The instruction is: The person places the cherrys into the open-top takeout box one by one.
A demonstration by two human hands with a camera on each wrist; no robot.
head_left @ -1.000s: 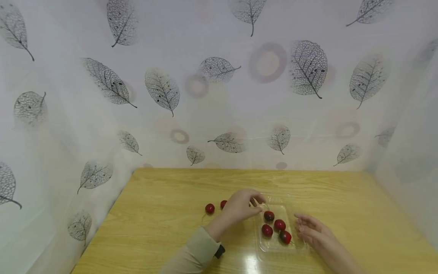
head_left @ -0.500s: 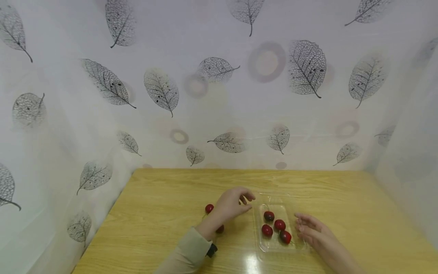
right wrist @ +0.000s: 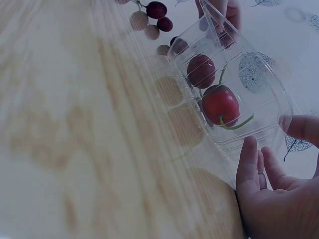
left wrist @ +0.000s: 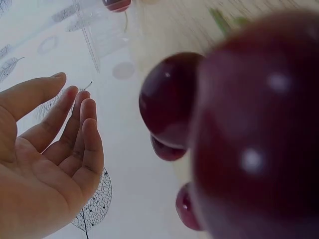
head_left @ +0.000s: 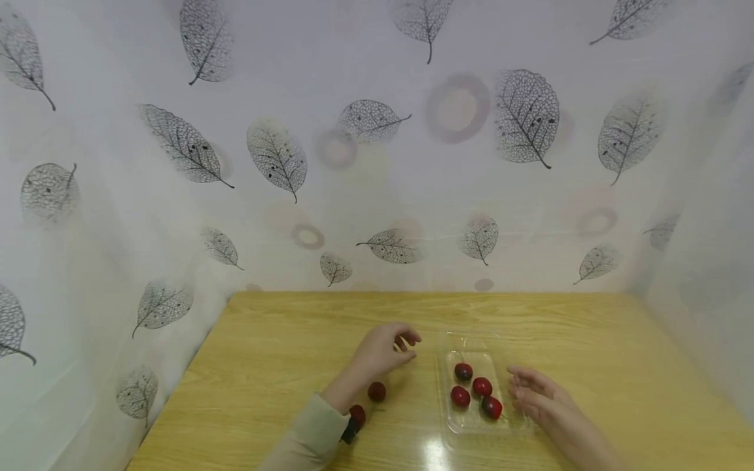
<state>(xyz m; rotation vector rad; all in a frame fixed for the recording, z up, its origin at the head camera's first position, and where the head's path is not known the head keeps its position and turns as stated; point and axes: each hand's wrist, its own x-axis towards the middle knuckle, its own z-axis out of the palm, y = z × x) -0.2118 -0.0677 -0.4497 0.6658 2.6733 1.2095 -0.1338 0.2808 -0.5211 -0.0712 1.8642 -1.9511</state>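
Observation:
My left hand (head_left: 385,348) hovers left of a clear plastic tray (head_left: 443,392), its fingers loosely bent. Nothing sits between those fingers in the left wrist view, where the palm (left wrist: 55,164) shows. Dark red cherries lie below that hand and wrist: one cherry (head_left: 377,392) and another (head_left: 357,415) near the cuff. Up close in the left wrist view, a very large blurred cherry (left wrist: 259,134) covers the right side. Several cherries, such as this one with a green stem (right wrist: 220,104), lie inside the tray. My right hand (head_left: 550,402) has its fairly straight fingertips at the tray's right rim.
A wooden table (head_left: 283,340) carries everything. Behind it and at both sides hangs a pale sheet (head_left: 377,190) printed with leaves. A black band (head_left: 349,430) is at the left wrist, below a beige sleeve (head_left: 312,425).
My left hand has drawn away leftward from the tray, uncovering cherries below the wrist and covering those farther back. My right hand, the tray and the cherries in it stay put.

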